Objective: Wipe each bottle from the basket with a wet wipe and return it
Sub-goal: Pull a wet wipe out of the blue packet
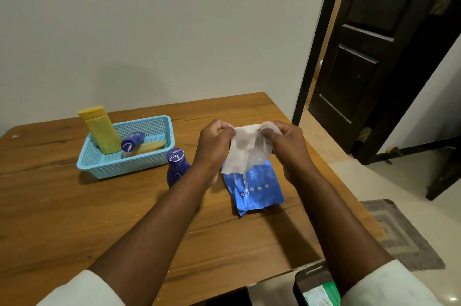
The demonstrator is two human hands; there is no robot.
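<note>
A white wet wipe (pixel 245 148) hangs spread between my left hand (pixel 214 142) and my right hand (pixel 287 142), each pinching a top corner above the blue wipe pack (pixel 257 191) lying on the table. A dark blue bottle (pixel 177 166) stands upright on the wood, between the basket and my left forearm. The light blue mesh basket (pixel 149 121) holds a tall yellow bottle (pixel 101 131) leaning at its left, another blue bottle (pixel 132 141) lying down, and a pale yellow tube (pixel 152 146) beside it.
The wooden table (pixel 74 206) stands against a pale wall. Its right edge borders a tiled floor with a grey mat (pixel 399 233). A dark door (pixel 369 56) stands open at the right. A dark object with a green label (pixel 316 285) sits near the table's front right corner.
</note>
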